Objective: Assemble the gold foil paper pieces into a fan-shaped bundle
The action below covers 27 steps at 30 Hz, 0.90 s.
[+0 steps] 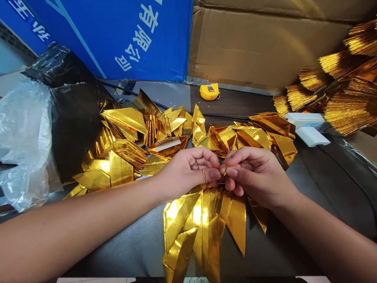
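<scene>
Over the middle of the dark table, my left hand (198,169) and my right hand (255,173) meet fingertip to fingertip. Between their pinched thumbs and fingers a sliver of a small gold piece (225,171) shows; most of it is covered by the fingers. Right below the hands, folded gold foil paper strips (203,224) spread out like a fan toward the table's front edge. Their upper ends are hidden behind the hands, so whether they join the pinched piece I cannot tell. Beyond my fingers lies a heap of folded gold foil papers (125,122).
A yellow tape measure (209,91) sits at the back, before a blue box (132,35) and a brown cardboard box (250,47). Pleated gold fans (350,110) stack at right, near a white device (309,127) with a cable. Black and clear plastic bags (26,137) stand at left.
</scene>
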### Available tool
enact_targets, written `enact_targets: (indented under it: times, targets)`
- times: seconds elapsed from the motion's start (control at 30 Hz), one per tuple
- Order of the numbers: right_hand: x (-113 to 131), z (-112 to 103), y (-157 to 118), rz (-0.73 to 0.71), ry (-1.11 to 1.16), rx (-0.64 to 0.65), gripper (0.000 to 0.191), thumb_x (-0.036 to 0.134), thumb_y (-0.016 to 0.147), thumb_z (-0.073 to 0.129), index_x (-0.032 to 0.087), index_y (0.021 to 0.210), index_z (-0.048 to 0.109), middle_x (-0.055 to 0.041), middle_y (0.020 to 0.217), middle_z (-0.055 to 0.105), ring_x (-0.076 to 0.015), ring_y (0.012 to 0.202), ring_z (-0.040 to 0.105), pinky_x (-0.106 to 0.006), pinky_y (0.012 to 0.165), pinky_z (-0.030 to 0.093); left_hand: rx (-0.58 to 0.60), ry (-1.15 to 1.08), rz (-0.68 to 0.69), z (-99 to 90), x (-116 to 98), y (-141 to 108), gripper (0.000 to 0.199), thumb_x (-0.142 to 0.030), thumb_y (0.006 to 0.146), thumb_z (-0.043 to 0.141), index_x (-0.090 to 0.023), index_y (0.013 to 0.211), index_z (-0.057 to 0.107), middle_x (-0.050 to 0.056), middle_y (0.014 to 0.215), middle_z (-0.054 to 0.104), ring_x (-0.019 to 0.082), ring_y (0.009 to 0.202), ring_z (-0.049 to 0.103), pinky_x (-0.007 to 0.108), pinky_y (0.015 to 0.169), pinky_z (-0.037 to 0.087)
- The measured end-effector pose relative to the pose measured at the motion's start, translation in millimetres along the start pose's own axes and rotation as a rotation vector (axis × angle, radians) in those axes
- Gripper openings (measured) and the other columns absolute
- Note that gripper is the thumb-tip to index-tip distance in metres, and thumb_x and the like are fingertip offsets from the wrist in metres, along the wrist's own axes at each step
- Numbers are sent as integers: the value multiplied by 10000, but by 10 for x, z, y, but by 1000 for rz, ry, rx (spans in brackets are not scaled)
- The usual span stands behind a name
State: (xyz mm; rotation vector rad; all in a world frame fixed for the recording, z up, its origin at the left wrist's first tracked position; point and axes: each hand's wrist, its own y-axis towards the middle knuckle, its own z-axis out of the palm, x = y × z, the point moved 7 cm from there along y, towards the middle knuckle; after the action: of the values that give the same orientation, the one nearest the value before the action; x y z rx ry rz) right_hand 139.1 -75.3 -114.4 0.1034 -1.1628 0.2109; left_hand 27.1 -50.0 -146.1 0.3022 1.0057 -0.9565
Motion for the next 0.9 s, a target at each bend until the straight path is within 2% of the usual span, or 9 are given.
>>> enact_targets:
  times: [0.13,0.27,0.5,0.67,0.8,0.9]
  targets:
    - [6,14,0,-3,12,9,96,152,818,821,234,853,785,6,701,762,-88,518,711,-91,427,545,2,-16,-4,-1,14,3,462,-436,705,887,-124,867,588,16,772,689,104,719,677,211,694,497]
    - [-14,49,-10,13,44,37,95,170,838,809,255,874,790,20,706,761,-70,507,699,-77,427,536,59,-50,-5,32,17,-4,447,-431,727,875,-128,868,579,20,766,684,113,727,676,215,674,479]
    - [10,80,-35,-37,34,33,128,149,854,790,266,906,789,25,708,761,-74,527,710,-85,450,555,166,-27,53,135,-61,-68,362,-415,861,765,-144,880,527,30,814,668,123,805,658,250,751,467]
    - [87,56,-47,-126,-49,-36,146,109,848,782,242,909,786,15,702,757,-93,550,722,-112,472,590,145,-19,81,129,-70,-60,333,-408,901,720,-147,898,513,20,810,653,109,787,644,249,749,463]
    - [102,31,-49,-142,-81,-77,123,125,834,800,233,890,782,7,698,750,-111,554,728,-125,451,591,88,12,87,86,-54,-25,367,-429,869,752,-153,909,514,13,785,658,105,752,643,224,693,448]
    - [107,22,-47,-146,-82,-77,112,139,839,801,236,890,780,9,697,748,-110,551,726,-122,441,583,22,54,84,45,-57,-15,403,-454,827,787,-143,920,548,19,784,673,113,747,658,236,708,473]
